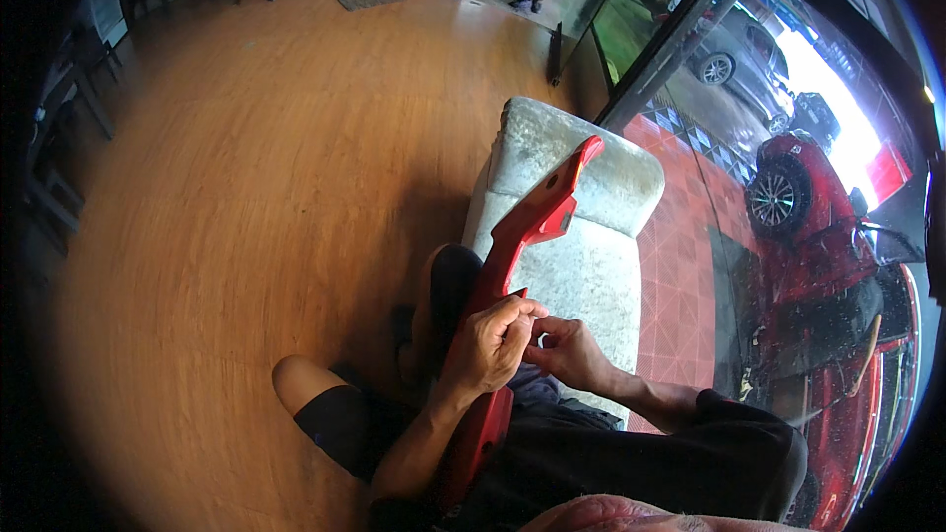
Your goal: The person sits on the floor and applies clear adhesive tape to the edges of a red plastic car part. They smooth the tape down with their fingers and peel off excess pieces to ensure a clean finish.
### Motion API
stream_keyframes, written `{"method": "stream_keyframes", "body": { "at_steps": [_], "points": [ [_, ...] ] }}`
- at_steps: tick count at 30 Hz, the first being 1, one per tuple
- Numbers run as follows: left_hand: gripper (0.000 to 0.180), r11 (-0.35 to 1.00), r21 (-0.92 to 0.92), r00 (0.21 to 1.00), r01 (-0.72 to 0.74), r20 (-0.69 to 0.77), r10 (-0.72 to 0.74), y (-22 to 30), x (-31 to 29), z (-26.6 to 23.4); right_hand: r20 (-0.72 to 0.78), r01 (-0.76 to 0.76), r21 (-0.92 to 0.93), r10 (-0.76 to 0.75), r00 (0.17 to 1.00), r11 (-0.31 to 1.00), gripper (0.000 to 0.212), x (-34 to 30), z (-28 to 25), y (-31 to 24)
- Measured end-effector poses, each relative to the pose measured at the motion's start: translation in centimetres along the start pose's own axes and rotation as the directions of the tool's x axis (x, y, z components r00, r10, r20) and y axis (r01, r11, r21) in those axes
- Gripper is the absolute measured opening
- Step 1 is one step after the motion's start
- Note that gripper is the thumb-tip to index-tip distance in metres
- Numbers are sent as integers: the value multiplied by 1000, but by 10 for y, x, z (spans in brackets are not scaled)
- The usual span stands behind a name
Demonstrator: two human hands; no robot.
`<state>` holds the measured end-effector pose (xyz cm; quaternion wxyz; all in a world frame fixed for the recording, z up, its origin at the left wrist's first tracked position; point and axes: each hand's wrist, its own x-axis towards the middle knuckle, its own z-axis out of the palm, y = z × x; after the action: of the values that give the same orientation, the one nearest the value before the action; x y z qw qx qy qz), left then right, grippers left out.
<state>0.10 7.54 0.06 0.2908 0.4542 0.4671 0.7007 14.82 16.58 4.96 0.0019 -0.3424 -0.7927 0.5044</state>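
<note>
From where I stand, the person sits with a long, angular, glossy red panel (540,209) slanting across the lap, its near end low by the left forearm and its far end angled up and right in front of a pale grey, plush-covered sofa (586,286). The left hand (498,340) lies over the panel's middle, fingers curled in and thumb pressed toward them; the right hand (574,353) comes from the right, bent into a similar pinch. Their fingertips meet just right of the panel. Both look nearly closed, but I cannot tell whether anything small sits between them.

I take the step in hand to be fine fingertip work beside the panel. The next move seems to call for a steady pinch, with the panel kept from sliding off the lap.

The panel itself is narrow through the middle and broadens toward the far part before ending in a slim, rounded tip. Its bright red face shows a dark oval spot near that tip, and a small pointed tab stands up just beyond the fingers.
</note>
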Motion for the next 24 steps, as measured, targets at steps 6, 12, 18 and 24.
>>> {"method": "stream_keyframes", "body": {
  "at_steps": [6, 12, 18, 24],
  "points": [
    [23, 1000, 10, 1000, 23, -2, -23, 8, 4, 2, 150, -69, 199, 39, 988, 978, 23, 19, -10, 7],
    [23, 1000, 21, 1000, 5, -6, -5, 5, 7, 4, 184, -98, 144, 70, 980, 985, 26, 23, -11, 13],
    [24, 1000, -25, 999, -6, -46, 5, 5, 2, -2, -107, -47, 10, 47, 993, 999, 31, -2, 3, -15],
    [21, 998, 24, 997, 64, 33, -64, 8, 0, -8, -12, 8, -71, -9, 1000, 997, 29, -2, 1, -11]
  ]
}}
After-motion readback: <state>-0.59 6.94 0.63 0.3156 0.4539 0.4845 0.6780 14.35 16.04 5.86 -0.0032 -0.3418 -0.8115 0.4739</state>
